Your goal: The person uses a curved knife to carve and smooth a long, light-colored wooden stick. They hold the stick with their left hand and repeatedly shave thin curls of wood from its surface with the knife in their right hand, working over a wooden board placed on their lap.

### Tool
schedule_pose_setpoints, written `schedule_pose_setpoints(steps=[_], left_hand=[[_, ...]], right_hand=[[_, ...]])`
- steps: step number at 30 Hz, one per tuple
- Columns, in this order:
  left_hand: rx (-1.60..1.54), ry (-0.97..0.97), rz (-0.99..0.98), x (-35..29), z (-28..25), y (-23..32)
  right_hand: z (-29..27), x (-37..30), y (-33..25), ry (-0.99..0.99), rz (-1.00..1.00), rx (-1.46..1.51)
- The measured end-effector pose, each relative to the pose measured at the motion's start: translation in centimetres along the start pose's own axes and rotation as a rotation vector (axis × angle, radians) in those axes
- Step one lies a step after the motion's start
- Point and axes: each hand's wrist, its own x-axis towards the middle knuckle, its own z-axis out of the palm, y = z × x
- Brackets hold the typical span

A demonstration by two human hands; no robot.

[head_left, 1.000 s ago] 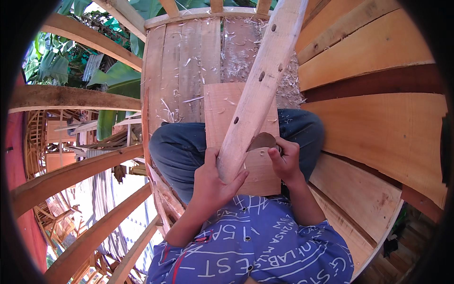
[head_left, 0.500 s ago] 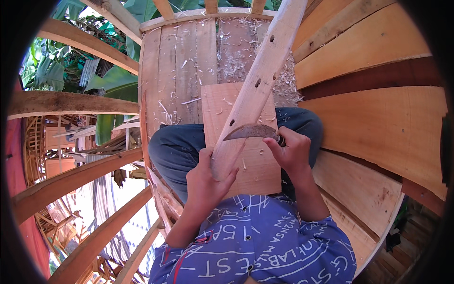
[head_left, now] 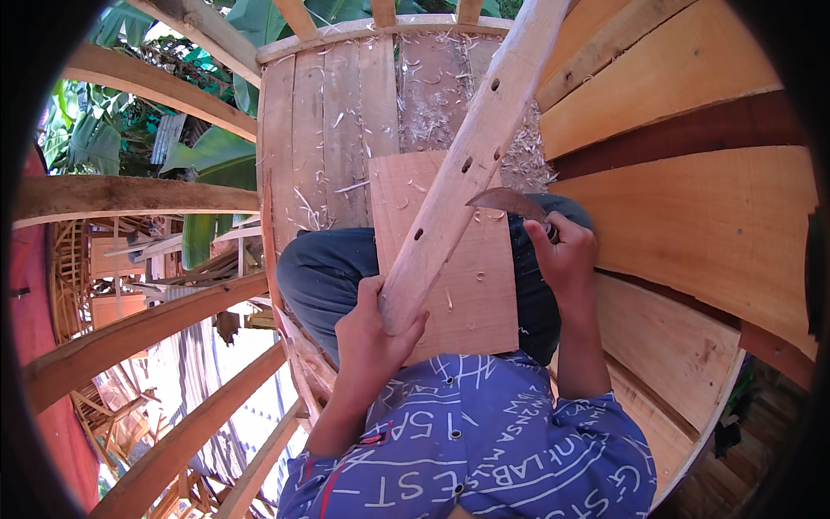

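Note:
A long pale wooden beam (head_left: 454, 186) with several dark oblong holes slants from my lap up to the upper right. My left hand (head_left: 373, 333) is wrapped round its near end. In my right hand (head_left: 566, 251) is the handle of a curved knife (head_left: 510, 201), its dark blade pointing left. The blade's tip lies at or just over the beam's right edge; whether it touches I cannot tell. Beneath the beam, a flat wooden board (head_left: 471, 298) rests across my lap, with a few curled shavings on it.
Wood shavings (head_left: 432, 108) litter the plank floor (head_left: 307, 138) ahead. Wide orange-brown planks (head_left: 683, 203) form a wall on my right. On the left, spaced wooden rails (head_left: 138, 192) open onto banana leaves (head_left: 212, 156), corrugated sheets and scrap wood below.
My right hand has moved right and slightly up with the knife, drawing the blade away from across the beam to its right edge. My left hand keeps its grip.

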Motion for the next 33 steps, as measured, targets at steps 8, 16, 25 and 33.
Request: schedule_pose_setpoints(steps=[8,16,25,33], left_hand=[[-0.271,-0.107,-0.005,0.4,0.3,0.8],[-0.381,-0.222,0.121,-0.2,1.2,-0.5],[-0.423,-0.397,0.040,-0.5,0.5,0.2],[-0.472,-0.554,0.039,-1.7,0.7,-0.3]], right_hand=[[1.6,-2.5,-2.4,-0.127,-0.182,0.183],[0.7,-0.8,-1.1,-0.019,-0.188,0.138],[1.1,-0.6,0.4,0.064,-0.217,0.173],[0.2,0.7,2.3,0.196,-0.125,0.155]])
